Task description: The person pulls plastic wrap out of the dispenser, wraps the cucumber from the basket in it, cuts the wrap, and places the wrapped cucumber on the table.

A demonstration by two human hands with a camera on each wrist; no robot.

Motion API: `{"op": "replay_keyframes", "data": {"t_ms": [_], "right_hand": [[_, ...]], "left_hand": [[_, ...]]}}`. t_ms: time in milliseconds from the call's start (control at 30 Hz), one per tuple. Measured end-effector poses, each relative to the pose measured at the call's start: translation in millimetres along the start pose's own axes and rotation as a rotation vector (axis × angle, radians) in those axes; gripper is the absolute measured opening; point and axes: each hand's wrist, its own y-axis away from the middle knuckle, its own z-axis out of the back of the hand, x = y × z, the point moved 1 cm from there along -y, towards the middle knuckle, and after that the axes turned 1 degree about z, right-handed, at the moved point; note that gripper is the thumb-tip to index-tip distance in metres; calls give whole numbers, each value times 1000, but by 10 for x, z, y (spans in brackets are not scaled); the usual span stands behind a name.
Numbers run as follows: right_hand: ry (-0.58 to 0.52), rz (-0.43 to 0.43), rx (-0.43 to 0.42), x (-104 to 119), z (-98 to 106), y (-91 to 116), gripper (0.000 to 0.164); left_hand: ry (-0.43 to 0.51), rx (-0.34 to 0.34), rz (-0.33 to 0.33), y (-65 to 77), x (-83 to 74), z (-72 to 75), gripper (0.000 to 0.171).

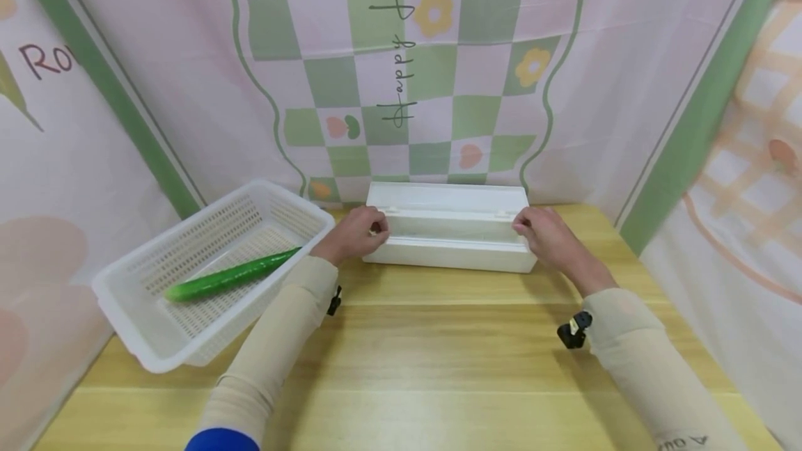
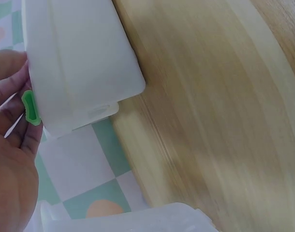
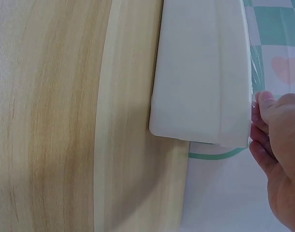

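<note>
A long white box [image 1: 451,254] stands near the back of the table, its lid [image 1: 447,197] raised at the rear. At its left end my left hand [image 1: 360,232] has thumb and fingers curled together at the upper edge, pinching what seems to be clear film. A small green plastic piece [image 2: 31,108] shows beside those fingers in the left wrist view. My right hand [image 1: 551,241] pinches at the right end, thumb against fingertips. Wrinkled clear plastic wrap [image 3: 256,70] shows there along the box edge in the right wrist view. The fingertips partly hide the film.
On the left, a white slotted basket [image 1: 144,329] holds a green cucumber [image 1: 232,277]. The wooden table [image 1: 438,353] extends in front of the box. A printed cloth [image 1: 432,75] hangs right behind the box, with more cloth at both sides.
</note>
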Motion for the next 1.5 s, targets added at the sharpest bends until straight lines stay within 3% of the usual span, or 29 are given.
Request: {"op": "replay_keyframes", "data": {"t_ms": [267, 667, 967, 1200, 1500], "right_hand": [[-2, -20, 7, -3, 22, 11, 15], [7, -12, -1, 60, 80, 36, 17], [0, -15, -29, 65, 91, 39, 17], [25, 26, -93, 108, 141, 17, 16], [45, 19, -98, 133, 229, 14, 17]], "left_hand": [[-17, -9, -24, -27, 33, -18, 16], [-17, -100, -42, -38, 30, 39, 15], [-11, -90, -6, -38, -7, 94, 15], [12, -104, -20, -21, -3, 143, 21], [1, -106, -42, -11, -56, 225, 22]]}}
